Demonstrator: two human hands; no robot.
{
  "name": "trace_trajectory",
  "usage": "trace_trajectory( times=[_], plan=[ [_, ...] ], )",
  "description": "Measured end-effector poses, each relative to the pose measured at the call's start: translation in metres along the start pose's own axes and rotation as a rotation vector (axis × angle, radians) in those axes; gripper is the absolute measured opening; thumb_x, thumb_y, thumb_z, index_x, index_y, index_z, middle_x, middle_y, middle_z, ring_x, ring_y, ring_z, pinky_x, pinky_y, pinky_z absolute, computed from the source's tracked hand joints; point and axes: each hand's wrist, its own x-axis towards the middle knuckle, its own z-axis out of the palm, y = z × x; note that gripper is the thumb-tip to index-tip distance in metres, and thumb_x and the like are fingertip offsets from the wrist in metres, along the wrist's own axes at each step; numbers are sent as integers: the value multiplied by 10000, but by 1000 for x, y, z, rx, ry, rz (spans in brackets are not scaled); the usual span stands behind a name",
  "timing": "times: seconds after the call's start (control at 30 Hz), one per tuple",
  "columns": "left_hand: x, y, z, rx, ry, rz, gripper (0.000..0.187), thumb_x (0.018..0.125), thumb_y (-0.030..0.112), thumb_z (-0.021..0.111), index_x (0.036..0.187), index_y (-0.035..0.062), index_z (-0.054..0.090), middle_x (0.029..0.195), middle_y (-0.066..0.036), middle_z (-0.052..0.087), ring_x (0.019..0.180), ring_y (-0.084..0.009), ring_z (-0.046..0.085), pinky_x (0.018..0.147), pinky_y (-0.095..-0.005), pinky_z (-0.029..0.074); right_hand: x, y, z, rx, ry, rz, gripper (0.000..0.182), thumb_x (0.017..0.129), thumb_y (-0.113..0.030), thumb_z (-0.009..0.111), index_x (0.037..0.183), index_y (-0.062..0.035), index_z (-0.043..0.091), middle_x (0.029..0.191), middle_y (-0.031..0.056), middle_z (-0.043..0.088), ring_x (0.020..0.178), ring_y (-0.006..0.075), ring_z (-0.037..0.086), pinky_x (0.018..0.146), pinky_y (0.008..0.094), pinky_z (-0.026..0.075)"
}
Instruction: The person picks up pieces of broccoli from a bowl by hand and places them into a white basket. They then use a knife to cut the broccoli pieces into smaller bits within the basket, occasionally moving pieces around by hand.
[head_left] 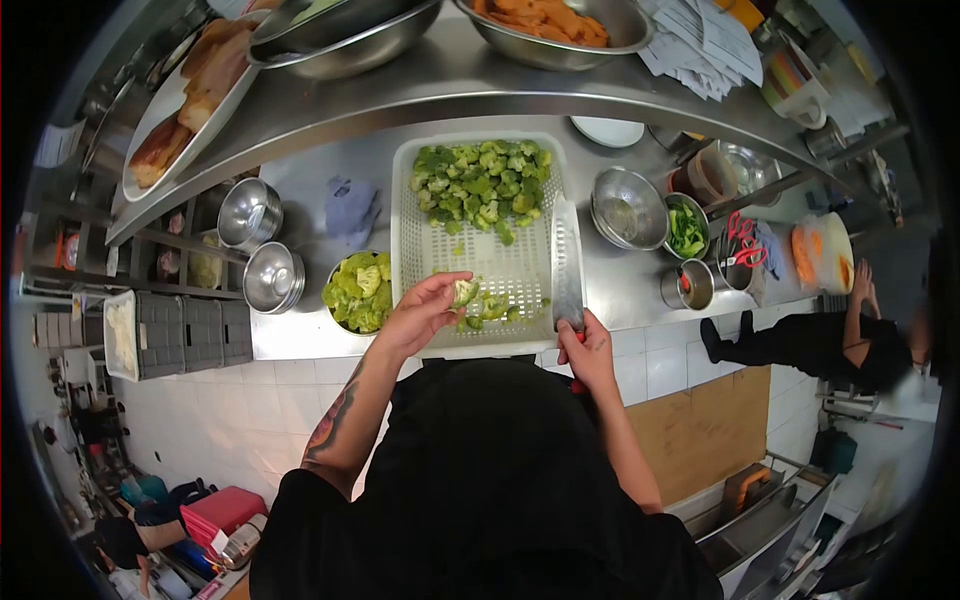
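Head view, left hand [426,312] pinching a floret [465,292], right hand [590,350] gripping a knife [568,285].

The right hand [592,352] hides most of the knife's [568,285] handle, and the left hand [428,312] covers part of a floret [466,292]. The top edge cuts off a bowl [560,60] of orange pieces; print on the papers [715,50] is too small to read. The co-worker's [880,360] head is blurred.

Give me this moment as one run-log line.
left hand: holds single floret | right hand: grips knife, tip pointing away from wearer | white perforated tray: green florets piled at far end
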Motion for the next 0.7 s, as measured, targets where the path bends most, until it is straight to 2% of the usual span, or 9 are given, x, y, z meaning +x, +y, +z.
trace_trajectory(
  times=[0.07, 0.2, 0.33, 0.43, 0.5, 0.53, 0.63, 0.67, 0.7],
  plan=[
    [-2, -7, 5, -258, -31, 52, 438, 1062, 178, 670, 1482, 91, 580, 1156, -15, 675, 1074, -121, 620, 918, -314, 532, 3, 4, -3, -46, -22, -4, 177, 1039, -187, 671, 1022, -23, 607, 702, 16, 613, 509, 86, 568, 478, 265, 462],
    [-6, -17, 11, -275, 41, 110, 400, 1065, 158, 663, 1452, 82, 596, 1097, 15, 645, 1036, -117, 631, 895, -292, 535, 5, -1, -2, -29, -48, 4, 202, 1040, -193, 682, 981, -16, 603, 684, 10, 607, 503, 78, 561, 479, 267, 466],
    [-10, -22, 12, -255, 46, 184, 350, 1083, 118, 618, 1426, 75, 564, 1199, -26, 675, 1055, -144, 649, 903, -309, 554, 1, -6, 0, -77, -62, -10, 195, 1043, -191, 680, 987, -14, 620, 698, 2, 610, 500, 73, 542, 474, 258, 461],
    [-15, -9, 31, -241, 95, 199, 338, 1091, 101, 600, 1421, 70, 537, 1239, -51, 671, 1097, -175, 664, 915, -341, 591, -3, -8, 7, -167, -30, -61, 149, 1030, -161, 680, 1024, -16, 646, 696, 31, 609, 525, 108, 559, 508, 289, 481],
    [-17, -5, 38, -234, 104, 190, 339, 1092, 94, 596, 1422, 69, 526, 1248, -62, 667, 1123, -193, 671, 922, -357, 609, -6, -16, 16, -559, -16, -411, 118, 999, -120, 689, 1070, -30, 664, 733, 86, 631, 567, 168, 591, 571, 326, 511],
    [-17, -6, 39, -168, 136, 174, 342, 1086, 87, 602, 1419, 66, 532, 1251, -81, 679, 1140, -216, 687, 928, -360, 613, -12, -36, 28, -612, 20, -469, 151, 951, -84, 695, 1095, -51, 665, 804, 127, 669, 648, 242, 663, 635, 363, 539],
    [-11, -20, 37, -91, 203, 131, 327, 1073, 89, 624, 1390, 41, 556, 1244, -106, 695, 1122, -235, 714, 930, -359, 617, -9, -52, 50, -639, 11, -599, 164, 965, -105, 703, 1107, -46, 644, 679, 94, 621, 591, 220, 643, 581, 352, 503],
    [-7, -28, 35, -85, 249, 117, 313, 1066, 96, 640, 1362, 18, 575, 1235, -112, 700, 1086, -232, 724, 926, -354, 619, -8, -58, 53, -681, -59, -532, 248, 887, -70, 714, 1128, -80, 658, 888, 119, 723, 768, 305, 728, 670, 411, 563],
    [-6, -31, 36, -80, 235, 108, 313, 1066, 96, 640, 1362, 18, 575, 1235, -112, 700, 1086, -232, 724, 926, -354, 619, -8, -60, 55, -679, -43, -526, 248, 887, -70, 714, 1128, -80, 658, 888, 119, 723, 768, 305, 728, 670, 411, 563]
  ],
)
